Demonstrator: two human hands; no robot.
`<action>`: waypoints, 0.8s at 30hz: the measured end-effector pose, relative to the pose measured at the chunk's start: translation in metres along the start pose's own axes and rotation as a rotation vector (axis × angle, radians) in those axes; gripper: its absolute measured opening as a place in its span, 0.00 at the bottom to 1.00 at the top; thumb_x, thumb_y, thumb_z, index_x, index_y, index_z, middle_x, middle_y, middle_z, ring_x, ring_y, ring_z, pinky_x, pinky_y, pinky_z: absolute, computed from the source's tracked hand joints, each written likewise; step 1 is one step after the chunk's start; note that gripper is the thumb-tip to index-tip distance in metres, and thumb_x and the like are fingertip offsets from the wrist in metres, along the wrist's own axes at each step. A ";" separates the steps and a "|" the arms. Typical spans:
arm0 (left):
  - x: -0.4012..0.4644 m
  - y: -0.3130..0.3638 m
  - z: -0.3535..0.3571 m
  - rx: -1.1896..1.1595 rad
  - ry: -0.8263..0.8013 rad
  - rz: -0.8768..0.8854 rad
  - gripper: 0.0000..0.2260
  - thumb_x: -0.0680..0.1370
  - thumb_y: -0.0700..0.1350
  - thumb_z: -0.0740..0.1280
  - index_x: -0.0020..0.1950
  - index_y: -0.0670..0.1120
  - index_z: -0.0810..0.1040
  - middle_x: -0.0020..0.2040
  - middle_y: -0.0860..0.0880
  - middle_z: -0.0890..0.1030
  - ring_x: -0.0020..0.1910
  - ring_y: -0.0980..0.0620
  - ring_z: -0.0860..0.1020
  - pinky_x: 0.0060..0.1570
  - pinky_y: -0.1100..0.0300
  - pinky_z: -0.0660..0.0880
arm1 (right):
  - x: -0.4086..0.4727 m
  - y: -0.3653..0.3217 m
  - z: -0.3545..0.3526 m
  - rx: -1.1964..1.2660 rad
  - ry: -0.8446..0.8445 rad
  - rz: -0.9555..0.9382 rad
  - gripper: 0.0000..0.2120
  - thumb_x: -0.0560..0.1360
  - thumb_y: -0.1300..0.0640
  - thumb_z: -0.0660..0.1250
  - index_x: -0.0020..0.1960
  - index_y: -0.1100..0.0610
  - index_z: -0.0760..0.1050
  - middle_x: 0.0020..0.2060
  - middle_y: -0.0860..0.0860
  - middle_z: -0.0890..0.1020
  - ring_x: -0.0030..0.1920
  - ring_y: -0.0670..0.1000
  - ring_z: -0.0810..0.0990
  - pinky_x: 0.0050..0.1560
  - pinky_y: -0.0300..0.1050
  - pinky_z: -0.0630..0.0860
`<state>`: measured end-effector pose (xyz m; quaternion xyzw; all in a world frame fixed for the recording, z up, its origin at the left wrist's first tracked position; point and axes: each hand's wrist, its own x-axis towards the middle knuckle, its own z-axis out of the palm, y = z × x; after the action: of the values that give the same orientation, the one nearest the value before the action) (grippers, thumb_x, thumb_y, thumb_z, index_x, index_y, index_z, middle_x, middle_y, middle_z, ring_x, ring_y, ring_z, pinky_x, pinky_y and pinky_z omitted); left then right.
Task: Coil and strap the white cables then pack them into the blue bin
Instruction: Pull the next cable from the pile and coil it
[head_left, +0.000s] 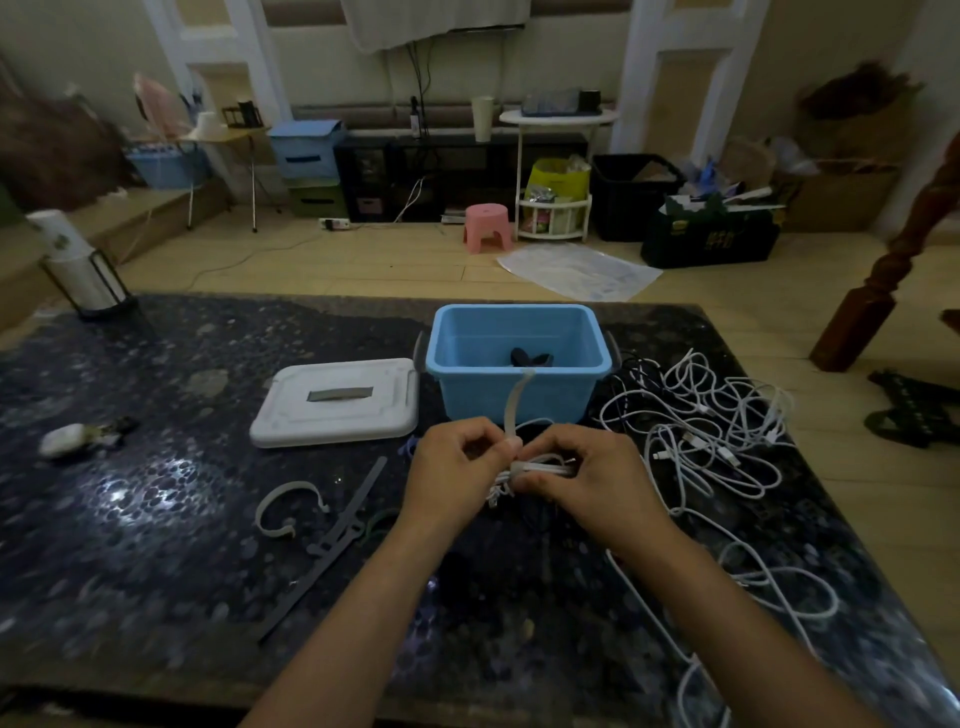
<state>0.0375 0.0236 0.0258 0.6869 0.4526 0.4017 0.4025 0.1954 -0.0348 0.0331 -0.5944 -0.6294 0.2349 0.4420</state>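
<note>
While both hands clutch it just in front of the blue bin (519, 364), the coiled cable (540, 470) lies crosswise: left hand (449, 467) pinching the upright strap (517, 402), right hand (582, 475) gripping the coil.

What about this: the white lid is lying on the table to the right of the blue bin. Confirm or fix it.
Wrong side. In the head view the white lid lies on the table to the left of the blue bin; the loose white cables lie to its right.

One blue bin (517, 358), one white lid (337, 402), three loose straps (291, 506), two hands (452, 473).
</note>
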 end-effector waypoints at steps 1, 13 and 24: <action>-0.001 0.000 0.000 -0.001 -0.008 0.001 0.08 0.75 0.42 0.73 0.36 0.47 0.83 0.32 0.50 0.82 0.33 0.55 0.78 0.41 0.51 0.77 | 0.000 0.000 -0.001 0.003 -0.009 0.011 0.10 0.65 0.57 0.82 0.42 0.47 0.84 0.38 0.38 0.84 0.41 0.39 0.82 0.42 0.29 0.73; -0.003 -0.005 -0.004 0.134 -0.115 0.105 0.07 0.72 0.50 0.73 0.34 0.52 0.81 0.32 0.56 0.81 0.35 0.55 0.80 0.41 0.54 0.77 | 0.001 0.002 -0.002 -0.015 -0.033 0.112 0.15 0.61 0.55 0.83 0.41 0.49 0.79 0.36 0.45 0.85 0.38 0.40 0.82 0.39 0.34 0.76; -0.001 0.005 -0.008 0.096 -0.127 0.032 0.07 0.74 0.39 0.73 0.37 0.48 0.83 0.33 0.54 0.84 0.35 0.60 0.81 0.40 0.66 0.76 | -0.003 0.010 0.002 0.108 -0.054 0.061 0.20 0.67 0.44 0.78 0.52 0.45 0.72 0.45 0.47 0.84 0.46 0.45 0.83 0.48 0.46 0.80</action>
<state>0.0315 0.0225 0.0329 0.7367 0.4335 0.3415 0.3907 0.1985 -0.0351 0.0234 -0.5821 -0.6092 0.2979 0.4487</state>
